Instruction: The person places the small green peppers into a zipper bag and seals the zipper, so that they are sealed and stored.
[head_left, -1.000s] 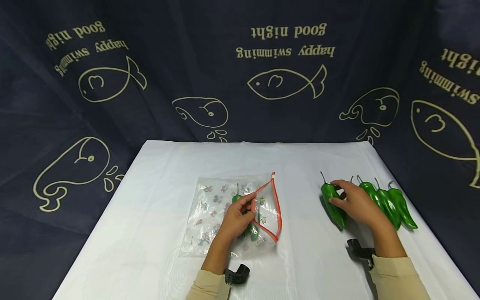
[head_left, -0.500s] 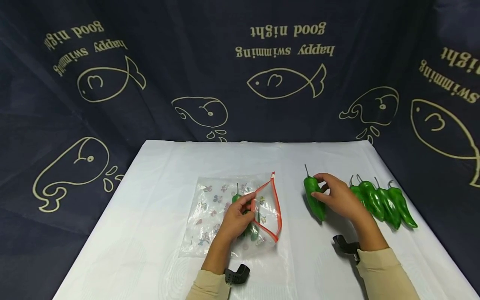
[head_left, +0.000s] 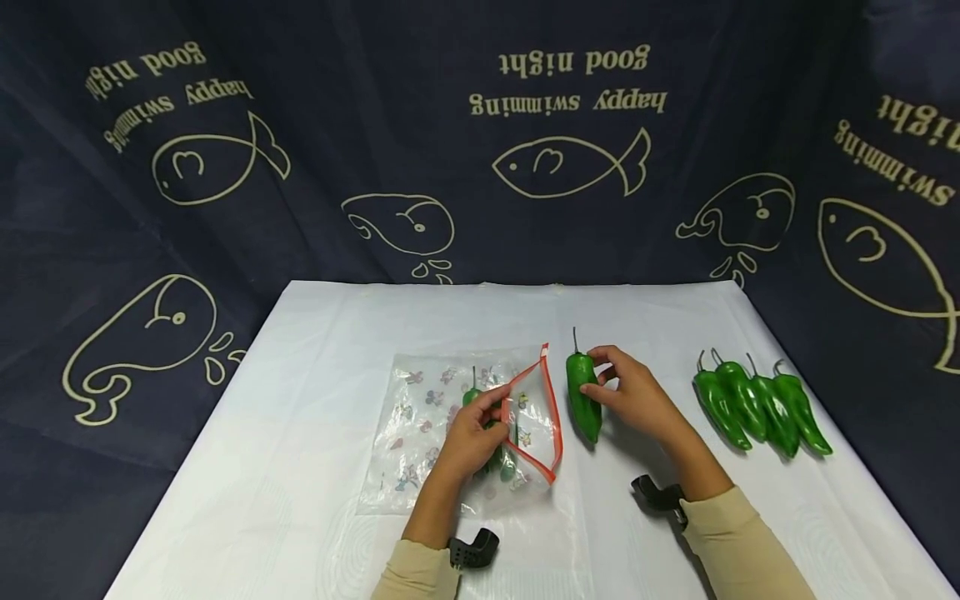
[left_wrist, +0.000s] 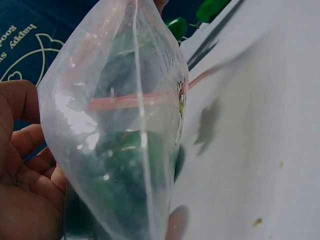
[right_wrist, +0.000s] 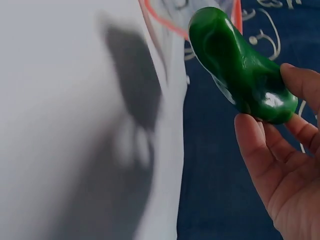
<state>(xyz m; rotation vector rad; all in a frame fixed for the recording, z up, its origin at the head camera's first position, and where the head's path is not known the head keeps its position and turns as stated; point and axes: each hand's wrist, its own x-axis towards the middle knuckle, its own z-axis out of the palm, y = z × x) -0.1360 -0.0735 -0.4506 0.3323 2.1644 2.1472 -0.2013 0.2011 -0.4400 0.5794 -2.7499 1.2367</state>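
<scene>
Navy fabric curtain (head_left: 420, 50) behind and at both sides, printed with cream fish outlines (head_left: 567, 167), whale outlines (head_left: 142, 350) and upside-down lettering (head_left: 567, 102), "good night", "happy swimming". White-covered table (head_left: 262, 467) in front, lightly creased. Soft light, blurred shadows.

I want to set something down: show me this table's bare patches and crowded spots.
Bare: the white table left of the clear bag; the strip between bag and dark curtain; a smaller gap between right hand and the four lined-up peppers. Crowded: the middle, with bag, left hand and held pepper; and under those four.
</scene>
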